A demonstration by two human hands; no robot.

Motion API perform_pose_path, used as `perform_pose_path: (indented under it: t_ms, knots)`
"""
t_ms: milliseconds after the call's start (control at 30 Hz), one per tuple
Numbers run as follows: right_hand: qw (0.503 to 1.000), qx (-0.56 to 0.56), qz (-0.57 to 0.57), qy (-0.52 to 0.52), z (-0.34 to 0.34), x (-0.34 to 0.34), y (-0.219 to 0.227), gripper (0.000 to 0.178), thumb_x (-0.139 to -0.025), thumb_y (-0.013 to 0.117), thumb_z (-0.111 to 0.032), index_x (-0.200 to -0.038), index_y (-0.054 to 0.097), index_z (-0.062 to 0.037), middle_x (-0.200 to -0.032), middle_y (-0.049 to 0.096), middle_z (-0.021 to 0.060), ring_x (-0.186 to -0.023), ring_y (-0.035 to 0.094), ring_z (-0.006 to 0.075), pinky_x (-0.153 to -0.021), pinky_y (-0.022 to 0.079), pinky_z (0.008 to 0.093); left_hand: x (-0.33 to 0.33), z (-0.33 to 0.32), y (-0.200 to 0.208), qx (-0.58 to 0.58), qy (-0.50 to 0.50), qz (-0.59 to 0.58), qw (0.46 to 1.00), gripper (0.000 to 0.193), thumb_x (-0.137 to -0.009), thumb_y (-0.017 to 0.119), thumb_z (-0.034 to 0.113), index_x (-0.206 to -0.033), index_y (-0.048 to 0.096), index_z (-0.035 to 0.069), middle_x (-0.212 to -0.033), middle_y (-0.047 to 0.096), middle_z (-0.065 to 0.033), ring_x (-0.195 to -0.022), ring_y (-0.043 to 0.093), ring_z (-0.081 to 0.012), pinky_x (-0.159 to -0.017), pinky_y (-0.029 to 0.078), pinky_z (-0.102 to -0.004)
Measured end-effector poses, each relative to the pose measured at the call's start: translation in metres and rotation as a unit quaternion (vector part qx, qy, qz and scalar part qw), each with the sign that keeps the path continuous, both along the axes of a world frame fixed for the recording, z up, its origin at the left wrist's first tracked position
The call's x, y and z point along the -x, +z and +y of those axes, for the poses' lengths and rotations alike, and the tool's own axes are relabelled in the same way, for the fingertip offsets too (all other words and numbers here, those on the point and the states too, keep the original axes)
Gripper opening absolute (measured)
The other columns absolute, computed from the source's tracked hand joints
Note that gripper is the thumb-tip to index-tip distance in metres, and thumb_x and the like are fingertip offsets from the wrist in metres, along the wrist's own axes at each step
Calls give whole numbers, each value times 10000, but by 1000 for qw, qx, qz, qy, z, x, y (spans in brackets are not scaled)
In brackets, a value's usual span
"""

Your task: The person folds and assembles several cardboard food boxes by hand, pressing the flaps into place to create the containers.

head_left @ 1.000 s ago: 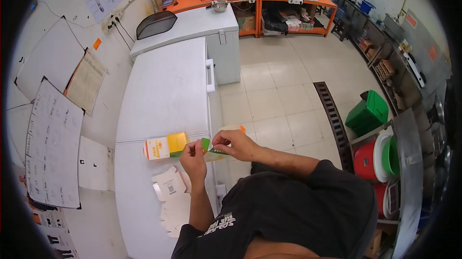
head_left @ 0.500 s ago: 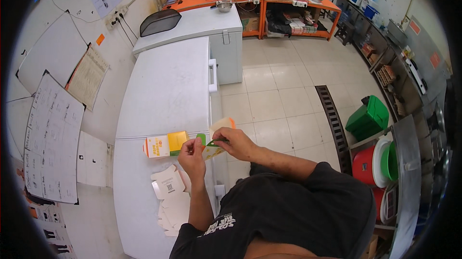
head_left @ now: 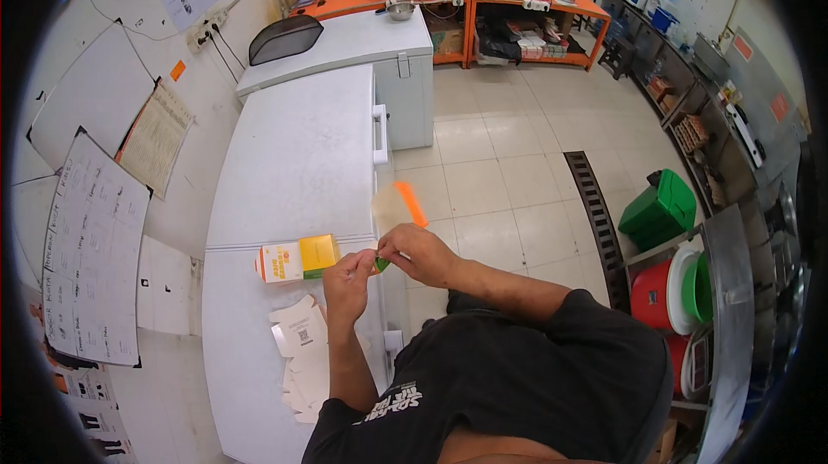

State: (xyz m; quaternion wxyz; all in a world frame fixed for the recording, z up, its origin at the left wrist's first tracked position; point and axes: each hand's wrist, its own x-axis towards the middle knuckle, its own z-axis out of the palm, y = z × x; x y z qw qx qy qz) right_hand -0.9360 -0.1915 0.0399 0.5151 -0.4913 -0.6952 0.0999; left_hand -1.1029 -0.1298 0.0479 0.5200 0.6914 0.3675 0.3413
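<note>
Between my hands is a partly folded cardboard box (head_left: pixel 392 205), its cream and orange panel standing up beyond my fingers and a bit of green edge showing below. My left hand (head_left: pixel 347 281) is closed on its near left side, fingertips pinching. My right hand (head_left: pixel 417 253) pinches the same edge from the right, close against the left fingertips. Most of the box is hidden behind my hands. Just left of them, on the white chest freezer (head_left: pixel 289 162), sits a folded box with a yellow part (head_left: pixel 320 255) and a white-and-orange printed part (head_left: pixel 281 263). Flat white carton blanks (head_left: pixel 302 369) lie nearer me, overlapping.
A second chest freezer (head_left: pixel 362 37) stands beyond, bearing a dark mesh cover (head_left: pixel 286 40) and a metal bowl (head_left: pixel 401 10). Orange tables (head_left: pixel 569 3) run along the back. At right are a green bin (head_left: pixel 658 207), a floor drain grate (head_left: pixel 595 222) and steel shelving (head_left: pixel 729 291).
The box in my hands has turned, so its cream and orange panel shows higher up and its green flap is now mostly covered. My hands have drawn closer together.
</note>
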Motion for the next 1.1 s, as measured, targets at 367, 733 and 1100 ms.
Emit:
perform_pose_path:
  t_ms: [367,733,1100]
  knots:
    - [999,28,-25,4,-1,1,4,82,-815,641,-40,-855,570,-42,-821,604,85,-846,585,294,-735,479,379,8,2,10,-26,-72,29,997,236,-926,575,165,-999,672,-38,-837,663,-92,-759,605,-127,-695,465,-244]
    - [955,256,139,51,-9,3,11,160,-838,673,-83,-930,568,-6,-853,668,133,-817,657,218,-741,508,329,15,7,12,32,-126,46,990,219,-912,607,157,-992,655,-41,-879,662,-78,-789,611,-120,-721,484,-251]
    - [944,296,126,76,-9,-12,16,172,-834,697,-120,-898,588,-3,-793,657,91,-734,613,152,-689,488,287,11,17,13,29,-166,72,983,217,-895,624,191,-906,637,-25,-780,628,-45,-738,560,-108,-705,456,-254]
